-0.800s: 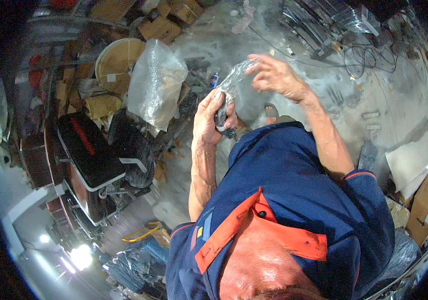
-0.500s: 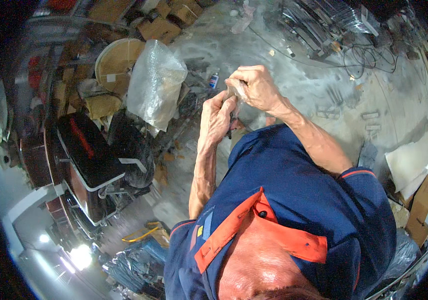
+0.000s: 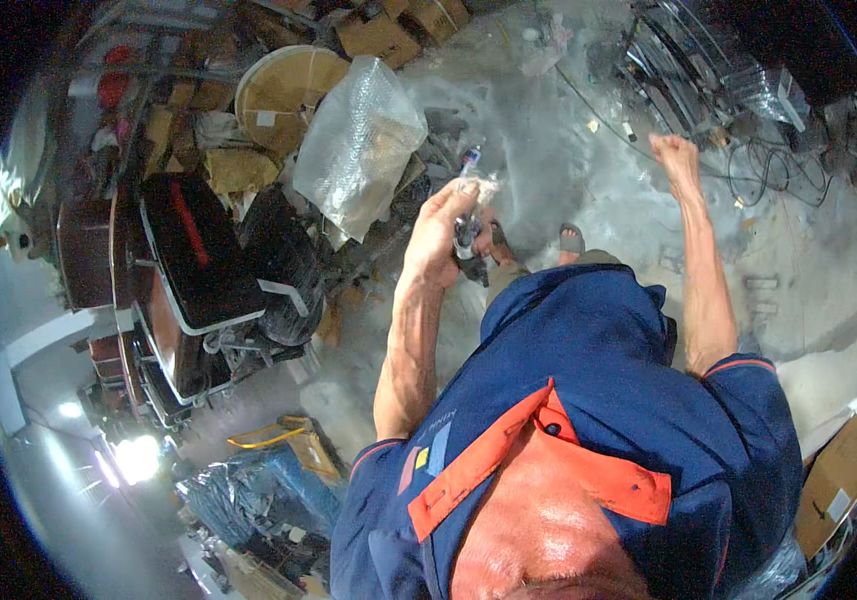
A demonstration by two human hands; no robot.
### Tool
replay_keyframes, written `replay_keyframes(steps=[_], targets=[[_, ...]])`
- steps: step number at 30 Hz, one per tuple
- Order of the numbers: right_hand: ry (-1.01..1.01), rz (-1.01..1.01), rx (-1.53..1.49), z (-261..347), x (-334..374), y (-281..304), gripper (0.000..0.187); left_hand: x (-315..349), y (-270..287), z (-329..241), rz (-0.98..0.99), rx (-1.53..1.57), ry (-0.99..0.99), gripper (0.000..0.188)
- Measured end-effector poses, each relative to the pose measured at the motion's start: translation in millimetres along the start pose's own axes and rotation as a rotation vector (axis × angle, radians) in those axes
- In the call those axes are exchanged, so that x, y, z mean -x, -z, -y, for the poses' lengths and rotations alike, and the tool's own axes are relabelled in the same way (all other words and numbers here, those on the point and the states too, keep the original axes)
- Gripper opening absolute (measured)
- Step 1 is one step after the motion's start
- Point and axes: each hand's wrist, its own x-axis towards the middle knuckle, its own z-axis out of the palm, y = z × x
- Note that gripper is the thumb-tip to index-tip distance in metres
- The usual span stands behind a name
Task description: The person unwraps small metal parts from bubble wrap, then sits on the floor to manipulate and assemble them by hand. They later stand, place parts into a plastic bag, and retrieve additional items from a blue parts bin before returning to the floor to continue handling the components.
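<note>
My left hand (image 3: 436, 232) is closed around a small clear plastic bag (image 3: 467, 228), whose crumpled top edge sticks out past the fingers. Dark, shiny pieces show through the plastic, too blurred to name. Well out to the right, my right hand (image 3: 676, 160) is held over the floor with its fingers curled in. Whether anything is inside that fist is hidden. Just beyond the bag, a small bottle with a blue and white label (image 3: 470, 158) is partly covered by it.
A bubble-wrapped bundle (image 3: 358, 140) and a round brown cardboard piece (image 3: 288, 95) stand at the far left. Nearer left is a dark upholstered piece (image 3: 198, 255). Metal parts and a black cable (image 3: 773, 180) lie at the far right. Cardboard boxes (image 3: 378, 40) sit at the back.
My hands, together at the bag before, are now apart. The right has swung outward to the right as a fist, while the left keeps the bag. The whole view has shifted a little.
</note>
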Motion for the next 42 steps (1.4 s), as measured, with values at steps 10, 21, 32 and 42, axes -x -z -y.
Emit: replay_keyframes(steps=[10, 21, 32, 42], targets=[[-0.066, 0.867, -1.206, 156.2, 178.3, -96.9, 0.039, -7.0, -31.7, 22.5, 0.233, -0.269, -0.087, 0.032], [-0.357, 0.993, -1.344, 136.5, 190.1, -98.1, 0.047, -9.4, -16.0, 48.8, 0.185, -0.191, 0.024, 0.034], [-0.255, 1.005, -1.307, 132.4, 187.8, -98.2, 0.047, -5.0, -11.6, 48.7, 0.251, -0.143, -0.06, 0.038], [-0.293, 0.928, -1.204, 134.7, 190.6, -92.4, 0.041, -5.9, -13.5, 50.8, 0.131, -0.307, -0.037, 0.036]])
